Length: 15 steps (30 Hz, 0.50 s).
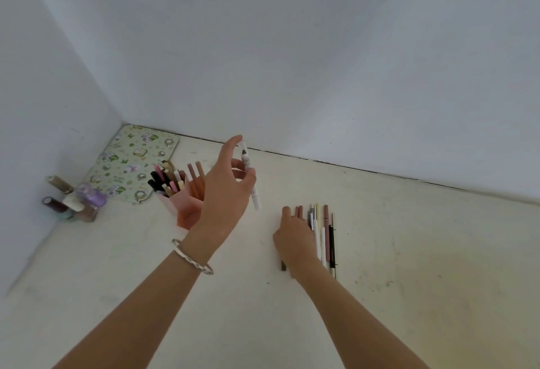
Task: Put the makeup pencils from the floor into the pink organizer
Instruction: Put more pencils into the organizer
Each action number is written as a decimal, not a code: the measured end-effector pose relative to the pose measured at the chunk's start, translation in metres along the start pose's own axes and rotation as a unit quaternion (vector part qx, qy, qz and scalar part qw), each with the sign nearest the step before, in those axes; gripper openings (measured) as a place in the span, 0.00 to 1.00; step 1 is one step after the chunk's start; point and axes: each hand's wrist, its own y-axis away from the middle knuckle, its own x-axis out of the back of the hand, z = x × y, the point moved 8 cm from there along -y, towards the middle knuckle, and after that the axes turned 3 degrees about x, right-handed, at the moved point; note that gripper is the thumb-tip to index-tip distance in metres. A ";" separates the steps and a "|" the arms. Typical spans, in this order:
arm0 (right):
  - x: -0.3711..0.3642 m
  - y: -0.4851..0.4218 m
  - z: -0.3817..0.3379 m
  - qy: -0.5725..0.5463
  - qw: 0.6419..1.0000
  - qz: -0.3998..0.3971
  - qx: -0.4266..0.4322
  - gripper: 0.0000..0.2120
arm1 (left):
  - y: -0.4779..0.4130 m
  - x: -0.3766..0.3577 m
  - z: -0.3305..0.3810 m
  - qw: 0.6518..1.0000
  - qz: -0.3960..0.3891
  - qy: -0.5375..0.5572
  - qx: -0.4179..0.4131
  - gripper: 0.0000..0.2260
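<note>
My left hand [226, 190], with a bracelet on its wrist, holds a white makeup pencil [250, 177] nearly upright in the air, just right of the pink organizer [187, 205]. The organizer stands on the floor and holds several pencils in its compartments. My right hand [295, 237] lies on a row of several makeup pencils [325, 237] on the floor, its fingers over the left ones; whether it grips one is hidden.
A floral patterned mat [128, 164] lies in the corner behind the organizer. Several nail polish bottles [79, 202] stand by the left wall. White walls close the back and left; pale floor stretches to the right and front.
</note>
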 end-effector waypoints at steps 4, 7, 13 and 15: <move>0.063 -0.008 -0.008 -0.197 0.971 0.131 0.020 0.26 | -0.011 0.037 0.009 0.996 0.082 -0.012 -0.035 0.21; 0.120 -0.010 -0.014 -0.329 0.909 0.249 0.052 0.24 | -0.024 0.067 0.008 0.987 0.122 -0.091 -0.059 0.19; 0.154 -0.004 -0.039 -0.416 0.849 0.311 0.097 0.23 | -0.028 0.066 -0.013 0.925 0.089 -0.354 -0.106 0.13; 0.145 -0.002 -0.048 -0.419 0.851 0.300 0.104 0.22 | -0.026 0.061 -0.028 0.890 0.070 -0.442 -0.091 0.11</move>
